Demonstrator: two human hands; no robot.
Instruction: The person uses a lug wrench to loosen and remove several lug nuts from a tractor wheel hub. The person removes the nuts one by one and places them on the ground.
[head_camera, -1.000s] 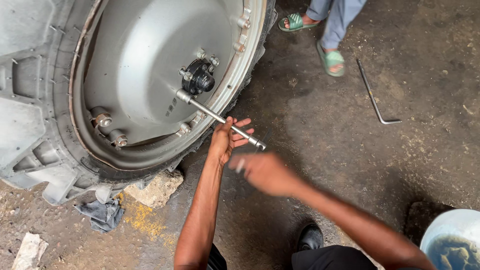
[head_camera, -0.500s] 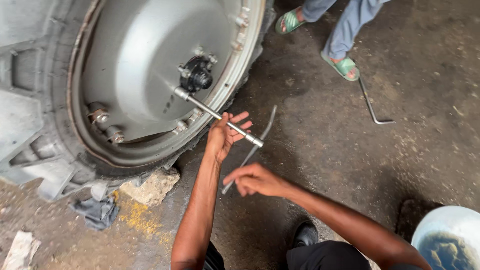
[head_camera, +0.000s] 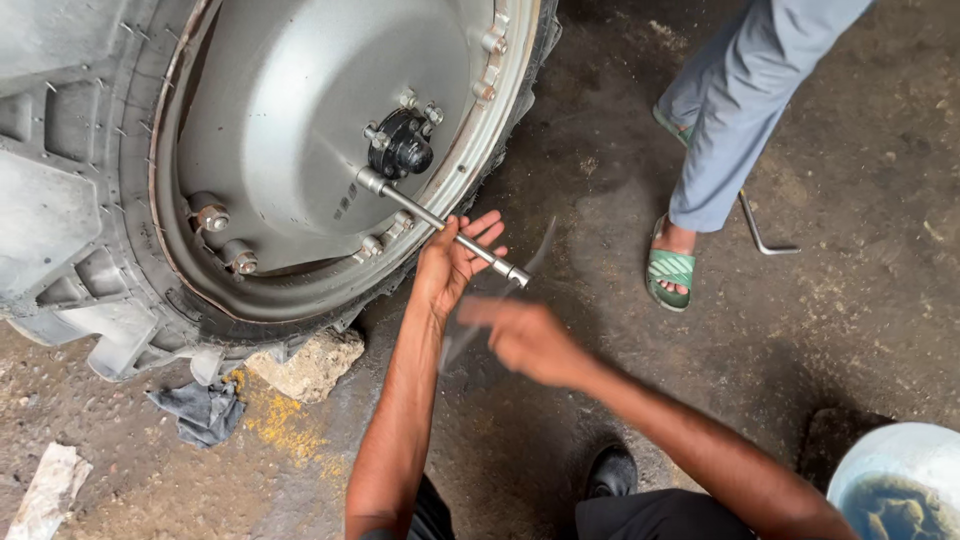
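Right now the socket wrench (head_camera: 445, 222) is seated on a nut at the black hub (head_camera: 402, 145) of the big grey wheel (head_camera: 300, 120), its shaft slanting down and to the right toward the near side. The left hand (head_camera: 450, 265) supports the shaft near its free end, palm under it and fingers spread rather than wrapped round. The right hand (head_camera: 525, 338) is just nearer, blurred, closed on a thin metal rod (head_camera: 500, 295) that runs up toward the wrench's end; how tightly it grips I cannot tell. This looks like the fitting stage: the rod appears meant as a cross handle, so it would need lining up with the wrench's end while the left hand keeps the socket square on the nut. Right of the wheel stands another person's leg (head_camera: 735, 120) in a green sandal (head_camera: 670, 272), a bent bar (head_camera: 762, 232) on the floor behind it. A stone (head_camera: 305, 365) chocks the tyre (head_camera: 60, 210), beside a grey rag (head_camera: 205, 412)
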